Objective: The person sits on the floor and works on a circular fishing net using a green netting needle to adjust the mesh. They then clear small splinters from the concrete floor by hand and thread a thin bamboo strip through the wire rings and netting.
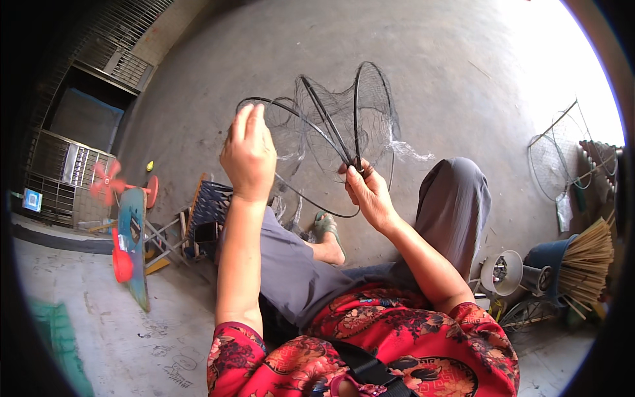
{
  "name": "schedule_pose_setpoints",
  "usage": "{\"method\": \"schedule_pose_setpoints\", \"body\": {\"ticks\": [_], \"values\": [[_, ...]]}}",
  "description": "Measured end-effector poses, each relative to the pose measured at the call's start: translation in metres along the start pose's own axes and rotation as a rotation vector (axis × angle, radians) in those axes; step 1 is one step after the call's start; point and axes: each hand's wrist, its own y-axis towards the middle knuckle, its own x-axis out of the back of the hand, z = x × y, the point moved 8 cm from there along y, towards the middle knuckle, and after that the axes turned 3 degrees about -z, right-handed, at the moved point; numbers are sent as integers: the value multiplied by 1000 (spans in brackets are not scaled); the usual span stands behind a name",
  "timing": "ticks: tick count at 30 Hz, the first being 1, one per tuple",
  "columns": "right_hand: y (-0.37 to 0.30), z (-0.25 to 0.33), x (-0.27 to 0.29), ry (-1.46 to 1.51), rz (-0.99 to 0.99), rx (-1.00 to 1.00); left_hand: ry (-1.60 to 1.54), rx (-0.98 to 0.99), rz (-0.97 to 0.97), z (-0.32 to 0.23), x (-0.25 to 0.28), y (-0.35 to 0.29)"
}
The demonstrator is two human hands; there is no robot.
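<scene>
A collapsible net trap (317,122), with dark mesh over several black hoops, hangs in front of me above the floor. My right hand (370,197) is closed on it, thumb and fingers pinching the black hoops where they come together. My left hand (249,155) is raised at the net's left hoop, its back toward me. Its fingers stretch upward, and the fingertips overlap the hoop; the thumb and palm side are hidden. Clear plastic strips (411,151) dangle from the mesh on the right.
A skateboard-shaped board (134,245) with red wheels stands at left, near a folding stool (208,205). Metal bar gates (59,172) line the far left. Another hooped net (552,159) stands at right, above a blue bucket (548,264) of thin sticks (589,261).
</scene>
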Motion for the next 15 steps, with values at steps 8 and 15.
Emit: {"method": "schedule_pose_setpoints", "body": {"ticks": [8,15], "values": [[9,18,10,106,-11,-15,-486,-64,279,-114,16,-133],[-6,102,41,570,247,84,-552,897,-2,62,36,-252]]}}
